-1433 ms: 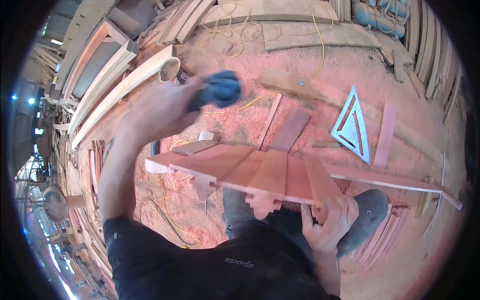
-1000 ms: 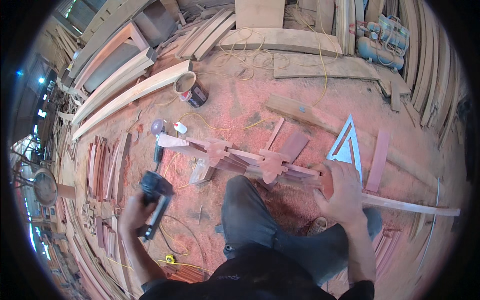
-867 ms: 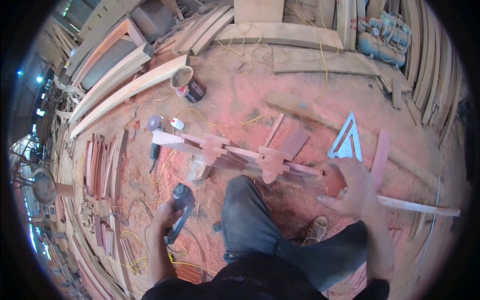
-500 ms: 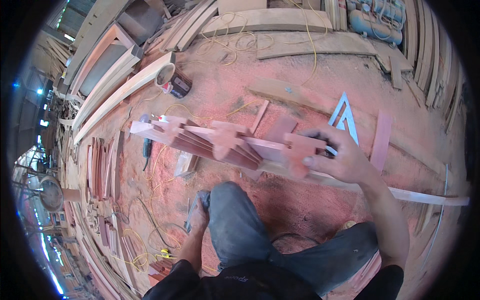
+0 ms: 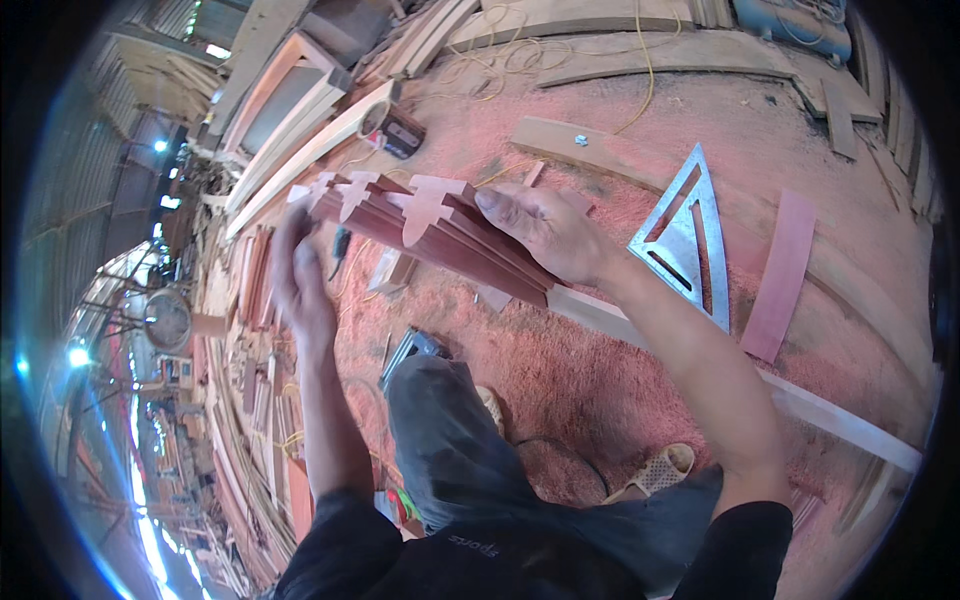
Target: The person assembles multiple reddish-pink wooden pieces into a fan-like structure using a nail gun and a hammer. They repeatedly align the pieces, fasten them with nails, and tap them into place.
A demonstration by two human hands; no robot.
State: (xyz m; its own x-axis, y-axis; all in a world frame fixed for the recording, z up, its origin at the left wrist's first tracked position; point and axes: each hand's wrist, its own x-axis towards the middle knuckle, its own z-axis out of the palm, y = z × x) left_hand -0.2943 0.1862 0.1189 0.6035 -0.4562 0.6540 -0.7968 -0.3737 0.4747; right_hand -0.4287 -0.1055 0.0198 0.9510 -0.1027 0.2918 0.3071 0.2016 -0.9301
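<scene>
In front of me several reddish-brown wood mouldings (image 5: pixel 430 215) with stepped profiles stand in a row, crossing a long pale wood strip (image 5: pixel 840 415). My right hand (image 5: pixel 560 235) is closed at the right-hand moulding, its thumb along the top edge; part of its fingers is hidden. At the far left end, my left hand (image 5: pixel 303 275) lies against the row with its fingers stretched out. A dark hand tool with a silver body (image 5: pixel 415 350) rests by my left knee. Right of the mouldings lies a silver triangular square (image 5: pixel 690 245) with slots.
A flat reddish board (image 5: pixel 780 275) lies right of the square, on a floor dusted with red sawdust (image 5: pixel 600 400). Beyond are a dark bucket (image 5: pixel 400 132), a yellow hose (image 5: pixel 648 80) and a blue compressor (image 5: pixel 795 28). Stacked timber (image 5: pixel 300 130) stands at the far left.
My left hand has let go of the tool by my knee and risen to the row's left end. My right hand has shifted left, and the mouldings stand closer together.
</scene>
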